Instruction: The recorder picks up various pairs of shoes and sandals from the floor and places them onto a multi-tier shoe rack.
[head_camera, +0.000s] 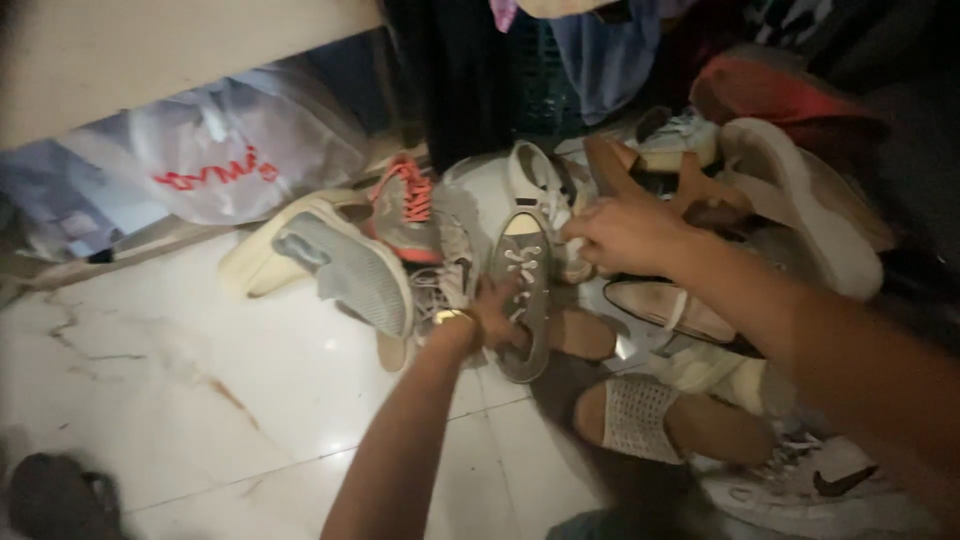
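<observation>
The grey lace-up sneaker (524, 290) lies sole-down on the white tiled floor (200, 380), toe pointing away from the camera, at the near edge of a heap of shoes. The left hand (492, 318) is closed around the sneaker's left side near the heel; a watch or bracelet (450, 317) sits on the wrist. The right hand (622, 232) reaches in from the right, fingers curled at the white laces beside the sneaker's toe cap (whether it pinches a lace or only touches the shoe cannot be told).

Immediately left of the sneaker lies a grey knit running shoe (350, 270), tilted on its side, with a cream shoe (265, 250) partly beneath it. Behind these stands a grey trainer with orange laces (405, 205). A white sneaker (535, 175) rests just behind the grey lace-up one.

To the right, under the right forearm, lies a tan flat shoe (665, 305). Nearer the camera sit a beige woven slide sandal (640, 415) and a white trainer with a dark mark (810, 480). A large white-soled shoe (800, 200) lies at the far right.

A white plastic bag with red print (220, 160) sits at upper left, below a pale ledge (150, 50).
</observation>
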